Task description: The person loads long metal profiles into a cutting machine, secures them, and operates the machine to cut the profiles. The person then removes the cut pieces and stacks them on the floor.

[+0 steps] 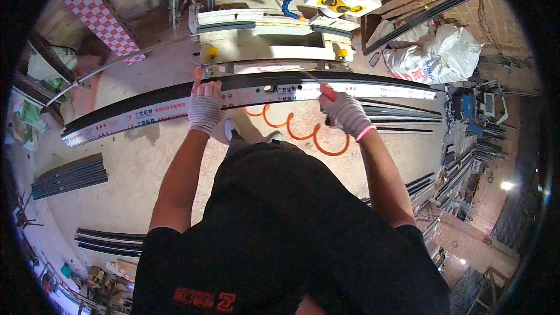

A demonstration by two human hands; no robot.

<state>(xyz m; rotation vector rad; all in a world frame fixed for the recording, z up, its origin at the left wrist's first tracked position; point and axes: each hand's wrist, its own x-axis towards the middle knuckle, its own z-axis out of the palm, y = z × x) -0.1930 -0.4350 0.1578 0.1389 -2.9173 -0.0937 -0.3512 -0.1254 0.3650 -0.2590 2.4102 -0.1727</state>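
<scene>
Profile of black metal, long, narrow and faced with white printed film [251, 98], crosswise before the person

It lies directly under the left hand [207, 111], in a grey-striped white glove; that hand's fingers are bent and close together over the filmed face, though how firmly they grip cannot be told; the right hand [347, 115], gloved alike, is at the near edge, its fingers curled closed around a red-handled tool [328, 93]; an orange coiled hose [299, 137] shows between the hands; a cream-coloured metal machine [274, 53] stands beyond.
</scene>
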